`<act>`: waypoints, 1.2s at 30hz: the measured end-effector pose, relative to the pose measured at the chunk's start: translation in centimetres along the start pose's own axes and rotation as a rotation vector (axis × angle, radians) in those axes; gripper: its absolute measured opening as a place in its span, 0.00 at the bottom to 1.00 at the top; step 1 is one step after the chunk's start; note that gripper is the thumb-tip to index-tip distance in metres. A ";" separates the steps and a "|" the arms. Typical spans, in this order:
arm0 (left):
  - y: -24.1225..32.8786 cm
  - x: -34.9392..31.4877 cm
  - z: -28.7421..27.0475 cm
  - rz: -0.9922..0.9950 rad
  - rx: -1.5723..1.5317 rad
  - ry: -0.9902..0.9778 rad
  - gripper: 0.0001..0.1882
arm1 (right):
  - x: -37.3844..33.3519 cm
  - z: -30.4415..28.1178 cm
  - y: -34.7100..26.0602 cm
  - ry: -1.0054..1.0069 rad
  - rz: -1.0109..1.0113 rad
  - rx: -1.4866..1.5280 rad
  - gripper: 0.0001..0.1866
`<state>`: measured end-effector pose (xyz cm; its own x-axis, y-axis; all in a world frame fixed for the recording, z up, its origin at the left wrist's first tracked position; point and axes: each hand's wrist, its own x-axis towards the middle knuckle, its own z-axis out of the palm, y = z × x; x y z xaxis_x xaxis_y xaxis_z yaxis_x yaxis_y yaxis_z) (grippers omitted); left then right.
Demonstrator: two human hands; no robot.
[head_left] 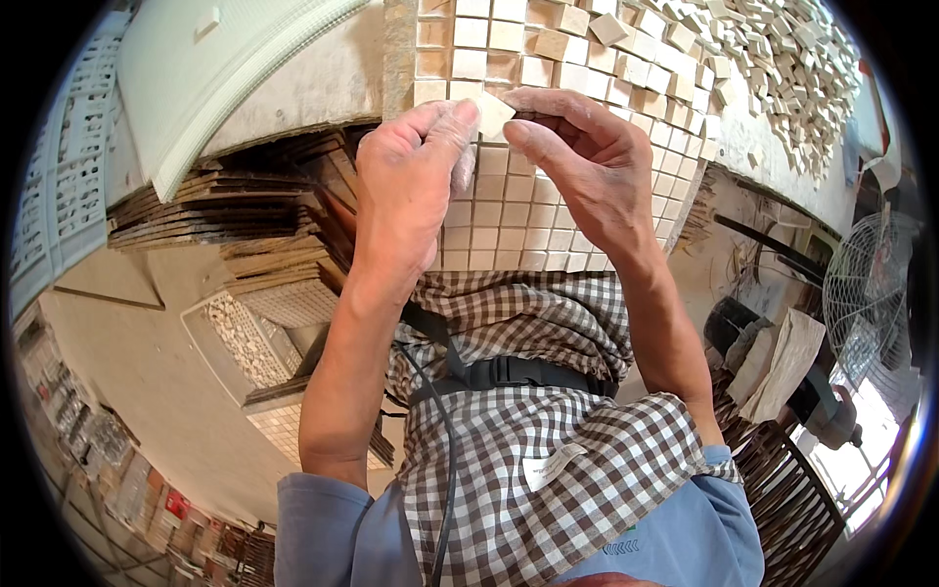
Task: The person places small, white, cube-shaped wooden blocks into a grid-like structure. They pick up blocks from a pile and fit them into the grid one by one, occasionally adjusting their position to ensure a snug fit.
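Both my hands pinch one small cream square tile (494,111) above a gridded tray (509,210) filled with rows of similar beige tiles. My left hand (411,181) grips the tile's left edge between thumb and fingers. From the right, my right hand (582,161) holds the same tile with thumb and forefinger. The tile hovers over the tray's upper rows, tilted. My forearms rise from a checked apron at the lower edge.
A heap of loose beige tiles (782,59) lies on the bench at upper right. Stacked mosaic sheets (264,245) pile up left of me, near a white crate (59,186). A fan (866,284) and a wooden chair (792,489) stand at right.
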<state>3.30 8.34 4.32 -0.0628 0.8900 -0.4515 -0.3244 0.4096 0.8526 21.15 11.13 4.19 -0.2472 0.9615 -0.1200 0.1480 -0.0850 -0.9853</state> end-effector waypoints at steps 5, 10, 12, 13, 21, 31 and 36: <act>0.1 -0.2 0.1 -0.018 -0.069 -0.043 0.17 | -0.1 0.2 0.0 0.051 0.018 -0.001 0.14; 0.3 -0.5 0.1 -0.034 -0.094 -0.040 0.17 | -0.1 -0.1 0.1 0.076 0.084 0.049 0.14; 0.3 -0.6 0.0 -0.052 -0.092 -0.050 0.18 | -0.2 -0.3 0.1 0.077 0.097 0.065 0.15; 0.5 -0.8 0.1 -0.061 -0.078 -0.033 0.19 | -0.2 -0.4 0.3 0.072 0.101 0.085 0.15; 1.1 -1.5 0.0 -0.112 0.013 -0.072 0.18 | -0.4 0.2 2.4 0.139 -0.482 -0.292 0.09; 1.1 -1.7 0.2 -0.061 -0.010 -0.068 0.20 | -1.6 -0.6 1.7 0.112 -0.463 -0.368 0.25; 1.1 -1.8 0.5 -0.032 0.002 -0.079 0.20 | -1.5 -1.0 1.2 0.064 -0.438 -0.397 0.25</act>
<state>3.55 7.35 6.21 0.0219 0.8894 -0.4566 -0.3231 0.4385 0.8386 22.67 9.80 3.35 -0.3094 0.8998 0.3077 0.3947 0.4159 -0.8193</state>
